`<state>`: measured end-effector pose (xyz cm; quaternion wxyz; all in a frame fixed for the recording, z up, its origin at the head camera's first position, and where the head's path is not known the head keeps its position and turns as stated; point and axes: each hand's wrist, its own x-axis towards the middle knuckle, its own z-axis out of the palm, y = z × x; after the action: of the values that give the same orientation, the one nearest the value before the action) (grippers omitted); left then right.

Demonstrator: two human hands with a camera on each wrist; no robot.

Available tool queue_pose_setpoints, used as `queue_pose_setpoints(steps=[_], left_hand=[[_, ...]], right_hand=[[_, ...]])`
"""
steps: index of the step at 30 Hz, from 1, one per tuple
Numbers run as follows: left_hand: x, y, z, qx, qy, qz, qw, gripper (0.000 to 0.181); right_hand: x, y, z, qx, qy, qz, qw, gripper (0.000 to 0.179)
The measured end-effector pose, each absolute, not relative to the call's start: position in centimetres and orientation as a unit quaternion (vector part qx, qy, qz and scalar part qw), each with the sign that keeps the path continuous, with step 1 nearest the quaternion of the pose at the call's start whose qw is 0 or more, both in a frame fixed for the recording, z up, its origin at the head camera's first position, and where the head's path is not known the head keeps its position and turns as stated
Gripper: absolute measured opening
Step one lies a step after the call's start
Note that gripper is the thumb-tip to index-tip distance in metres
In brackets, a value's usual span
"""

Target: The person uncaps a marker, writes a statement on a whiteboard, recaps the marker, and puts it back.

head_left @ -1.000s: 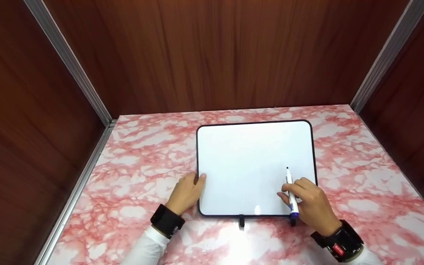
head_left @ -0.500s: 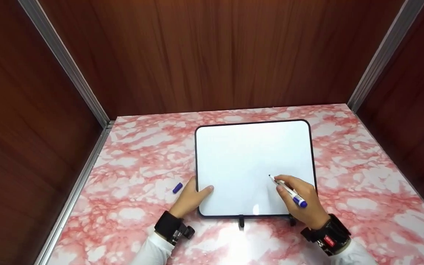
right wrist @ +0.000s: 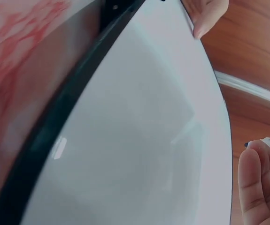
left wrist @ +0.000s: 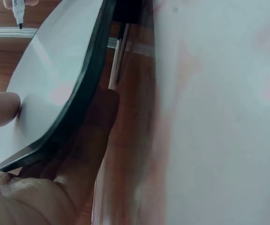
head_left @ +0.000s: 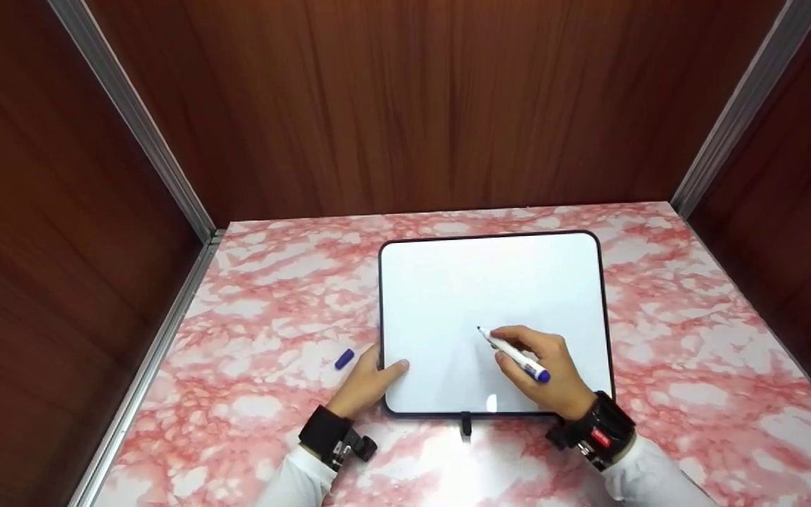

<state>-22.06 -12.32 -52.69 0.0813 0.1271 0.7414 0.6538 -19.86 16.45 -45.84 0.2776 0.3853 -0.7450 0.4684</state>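
A white whiteboard [head_left: 483, 282] with a thin dark frame stands on small black feet, tilted back. My left hand [head_left: 363, 386] grips its lower left edge; the left wrist view shows the thumb [left wrist: 2, 108] on the white face and the other fingers behind the frame. In my right hand [head_left: 552, 366], thumb and fingers pinch an uncapped white marker [head_left: 522, 362] with a blue end. Its dark tip points up and left, overlapping the middle of the board in the head view. Left of the board, the blue cap [head_left: 344, 359] lies on the table. No marks show on the board.
The table [head_left: 258, 310] has a red-and-white marbled top. Brown wood-grain panels [head_left: 391, 105] enclose it at the back and both sides, with metal strips [head_left: 141, 127] along the corners. One black foot [head_left: 467, 424] sticks out below the board's front edge.
My right hand has moved left with the marker, which has swung from near upright to slanting left. My left hand has shifted slightly down, its thumb farther onto the board; the cap has come into view.
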Motion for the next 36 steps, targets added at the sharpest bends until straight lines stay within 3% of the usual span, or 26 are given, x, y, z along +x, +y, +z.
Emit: queue_pose_setpoints(steps=[7,32,36], left_hand=[[-23.2,-12.5,-55.0,0.14,0.712,0.682,0.089,0.039],[-23.1,-12.5,-54.5,0.167,0.669,0.716,0.109,0.038],[-23.2,-12.5,-54.5,0.163,0.684,0.704,0.103,0.039]], right_hand=[[-20.8,14.8,-45.5,0.387,-0.738,0.485,0.266,0.032],[-23.1,8.6,-44.2,0.366,-0.75,0.494,0.242,0.024],[-24.5,8.1,-45.4,0.353,-0.756,0.493,0.247,0.023]])
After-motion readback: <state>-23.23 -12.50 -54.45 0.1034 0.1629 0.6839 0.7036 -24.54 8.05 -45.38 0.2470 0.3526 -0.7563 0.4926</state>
